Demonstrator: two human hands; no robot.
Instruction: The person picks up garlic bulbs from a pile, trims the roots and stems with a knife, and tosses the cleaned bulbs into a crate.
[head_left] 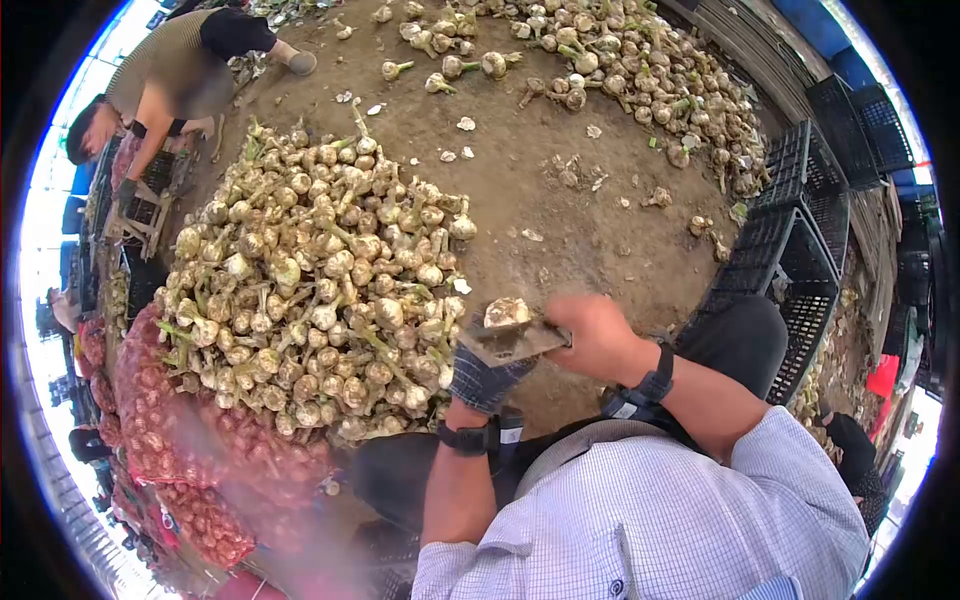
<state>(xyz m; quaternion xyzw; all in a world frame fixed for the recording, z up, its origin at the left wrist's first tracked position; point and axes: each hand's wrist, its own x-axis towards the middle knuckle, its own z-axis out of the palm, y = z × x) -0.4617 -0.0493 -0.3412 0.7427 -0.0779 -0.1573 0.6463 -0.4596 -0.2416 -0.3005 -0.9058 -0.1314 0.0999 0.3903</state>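
Observation:
My right hand [603,338], bare and wearing a dark wrist strap, is closed round the handle of a broad-bladed knife [512,344]. The flat grey blade points left and passes across my left hand [488,380], which wears a dark knitted glove. A whitish, soil-stained garlic bulb [507,312] shows just beyond the blade, gripped in the gloved fingers, which the blade partly hides. Left of my hands lies a large heap of garlic bulbs [320,270] with their stems on.
Black plastic crates [790,275] stand at my right. Red mesh sacks of garlic [205,450] line the left. Another garlic pile [630,65] lies ahead on the dirt floor [540,200]. A person [165,75] bends down at the upper left.

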